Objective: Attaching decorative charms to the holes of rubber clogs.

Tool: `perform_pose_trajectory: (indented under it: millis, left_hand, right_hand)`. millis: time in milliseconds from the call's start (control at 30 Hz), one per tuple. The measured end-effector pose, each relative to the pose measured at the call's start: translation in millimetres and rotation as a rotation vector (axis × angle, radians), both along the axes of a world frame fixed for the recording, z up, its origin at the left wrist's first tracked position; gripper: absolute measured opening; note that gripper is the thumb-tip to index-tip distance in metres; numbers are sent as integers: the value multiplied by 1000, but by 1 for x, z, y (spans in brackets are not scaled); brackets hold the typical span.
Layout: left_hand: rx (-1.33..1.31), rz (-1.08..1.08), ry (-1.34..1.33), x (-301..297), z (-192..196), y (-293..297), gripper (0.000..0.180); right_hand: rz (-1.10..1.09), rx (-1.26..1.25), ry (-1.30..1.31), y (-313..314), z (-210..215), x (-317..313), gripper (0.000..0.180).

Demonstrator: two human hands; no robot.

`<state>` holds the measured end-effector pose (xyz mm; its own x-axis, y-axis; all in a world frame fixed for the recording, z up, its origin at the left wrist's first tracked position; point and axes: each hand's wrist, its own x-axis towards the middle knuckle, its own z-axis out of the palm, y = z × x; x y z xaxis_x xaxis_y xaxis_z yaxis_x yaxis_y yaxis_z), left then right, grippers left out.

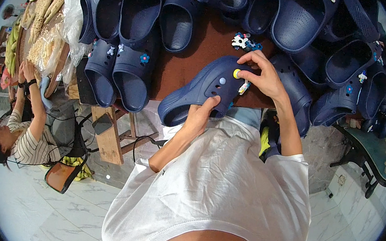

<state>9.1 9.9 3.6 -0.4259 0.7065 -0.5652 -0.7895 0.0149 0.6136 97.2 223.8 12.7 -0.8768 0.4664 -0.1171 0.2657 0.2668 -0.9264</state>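
Note:
A navy clog [191,90] lies tilted in front of my chest at the table's near edge, its ridged sole edge turned up to the left. My left hand [197,117] is closed round its side near the heel opening, thumb on top. My right hand [264,77] pinches a round yellow shoe charm [236,73] against a hole in the clog's toe part. A pale blue charm [222,80] sits on the same upper, and a white figure charm [244,87] shows below my right fingers. Just beyond the toe, a small heap of charms [241,42] rests on the table.
Navy clogs [139,16] with charms stand at the left on the brown table [174,71]; more clogs [302,23] pile up at the right. A wooden stool [108,142] is at lower left. Farther left, another person [32,132] sits by heaped corn cobs. A chair [368,153] stands right.

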Motion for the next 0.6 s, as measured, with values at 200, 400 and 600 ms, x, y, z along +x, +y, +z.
perform_pose_trajectory:
  millis: [200,400,600]
  left_hand:
    - [-35,-70,23,-6,-2,-3,37]
    - [-36,14,-39,-6,5,8,40]
    - [22,-23,-142,-9,-2,7,47]
  right_hand:
    - [86,24,-14,4,-5,1,21]
    - [35,68,142,-5,-16,3,17]
    - [133,215,74,-3,-4,9,22]
